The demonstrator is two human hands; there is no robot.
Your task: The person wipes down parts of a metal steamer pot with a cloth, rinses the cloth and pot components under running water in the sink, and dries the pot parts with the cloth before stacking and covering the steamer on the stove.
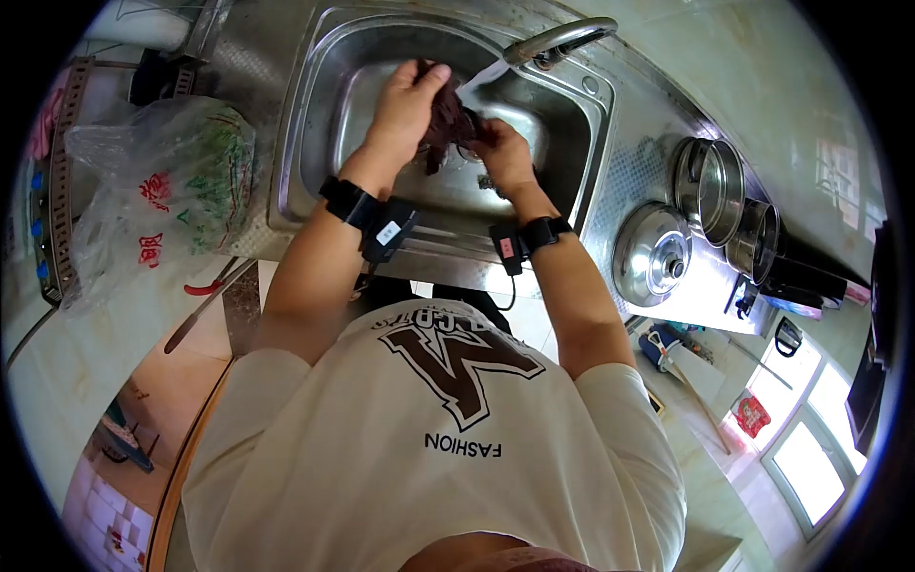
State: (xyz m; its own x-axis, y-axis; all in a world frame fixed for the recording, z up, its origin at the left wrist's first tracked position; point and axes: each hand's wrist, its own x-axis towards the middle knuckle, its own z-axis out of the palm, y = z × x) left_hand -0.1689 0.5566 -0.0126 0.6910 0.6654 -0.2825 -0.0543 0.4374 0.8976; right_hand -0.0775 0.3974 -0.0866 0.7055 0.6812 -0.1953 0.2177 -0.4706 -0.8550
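Observation:
Over the steel sink, my left hand is closed on the upper left of a limp, dark maroon, cloth-like piece. My right hand grips the same piece at its lower right, with its fingertips partly hidden. The piece hangs in folds between both hands, above the basin floor. Just behind it, a pale stream of water runs down from the curved faucet. Small dark bits lie in the basin beside my right wrist.
Left of the sink lies a clear plastic bag with green leaves inside. A red-handled tool rests by the counter edge. On the right stand a round steel lid and steel pots. Each wrist wears a black strapped device.

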